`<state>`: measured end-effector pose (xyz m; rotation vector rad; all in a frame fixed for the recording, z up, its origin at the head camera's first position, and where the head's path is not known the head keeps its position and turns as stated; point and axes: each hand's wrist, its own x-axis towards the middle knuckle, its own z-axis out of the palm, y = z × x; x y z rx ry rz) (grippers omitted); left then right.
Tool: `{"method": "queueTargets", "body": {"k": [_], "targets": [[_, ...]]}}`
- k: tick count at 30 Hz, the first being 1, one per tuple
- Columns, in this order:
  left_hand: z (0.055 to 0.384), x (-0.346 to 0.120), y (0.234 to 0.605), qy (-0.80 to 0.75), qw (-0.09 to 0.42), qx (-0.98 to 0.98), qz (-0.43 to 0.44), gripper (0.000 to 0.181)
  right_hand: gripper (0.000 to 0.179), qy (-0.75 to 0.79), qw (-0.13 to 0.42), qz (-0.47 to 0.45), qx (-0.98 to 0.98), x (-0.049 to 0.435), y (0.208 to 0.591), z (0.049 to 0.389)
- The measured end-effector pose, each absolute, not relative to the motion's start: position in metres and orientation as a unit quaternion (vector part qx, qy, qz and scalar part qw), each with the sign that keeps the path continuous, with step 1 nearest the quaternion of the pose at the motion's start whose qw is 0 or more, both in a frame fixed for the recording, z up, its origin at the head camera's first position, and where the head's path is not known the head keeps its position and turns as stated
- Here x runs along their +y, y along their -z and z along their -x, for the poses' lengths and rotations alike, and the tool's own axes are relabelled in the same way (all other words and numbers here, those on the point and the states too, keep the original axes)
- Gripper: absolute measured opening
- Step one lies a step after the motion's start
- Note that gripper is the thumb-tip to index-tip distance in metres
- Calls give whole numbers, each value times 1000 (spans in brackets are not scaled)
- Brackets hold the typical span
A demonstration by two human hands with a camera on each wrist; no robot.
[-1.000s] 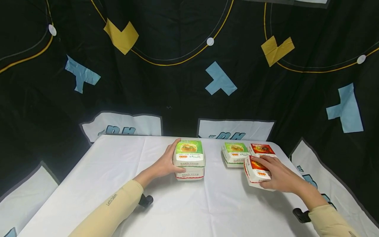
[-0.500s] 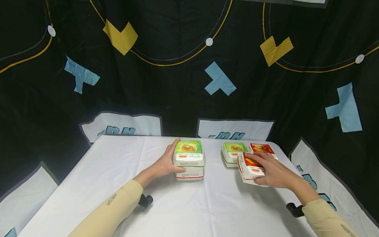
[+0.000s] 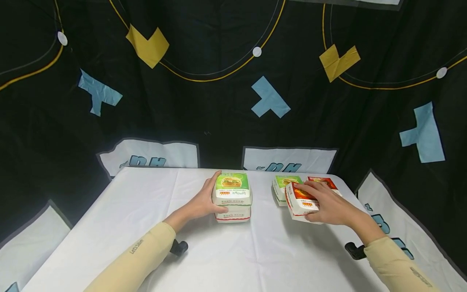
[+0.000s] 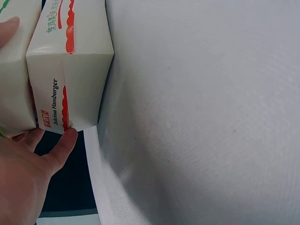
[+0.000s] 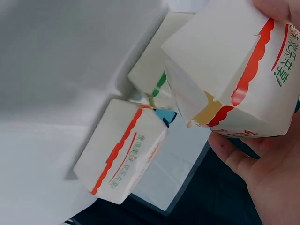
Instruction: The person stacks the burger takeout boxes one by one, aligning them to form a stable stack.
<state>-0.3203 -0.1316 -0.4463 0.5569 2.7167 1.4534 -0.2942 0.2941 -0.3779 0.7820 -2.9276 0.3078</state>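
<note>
In the head view, my left hand (image 3: 198, 205) grips the left side of a stack of two burger boxes, its thumb at the front. The upper box (image 3: 232, 190) has a green lid with a burger picture; the lower box (image 3: 233, 215) shows red trim. In the left wrist view, a fingertip touches the end of the lower box (image 4: 70, 89). My right hand (image 3: 330, 205) grips a red-topped burger box (image 3: 300, 202), fingers over its lid and thumb at the front edge. The right wrist view shows this box (image 5: 220, 70) lifted and tilted.
Behind the lifted box, a green-topped burger box (image 3: 279, 188) and another red-topped one (image 3: 327, 181) stand side by side on the white-covered table (image 3: 146, 194), partly hidden. A black curtain (image 3: 204, 113) hangs behind the table.
My right hand has carried the red-topped box leftward and away from me, so that it now overlaps the green-topped box behind. My left hand stays at the stack.
</note>
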Motion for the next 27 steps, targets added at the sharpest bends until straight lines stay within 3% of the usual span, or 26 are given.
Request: {"method": "queueTargets", "body": {"k": [27], "targets": [[322, -132, 447, -463, 10, 868, -178, 130, 90, -105, 69, -288, -949, 262, 361, 302]]}}
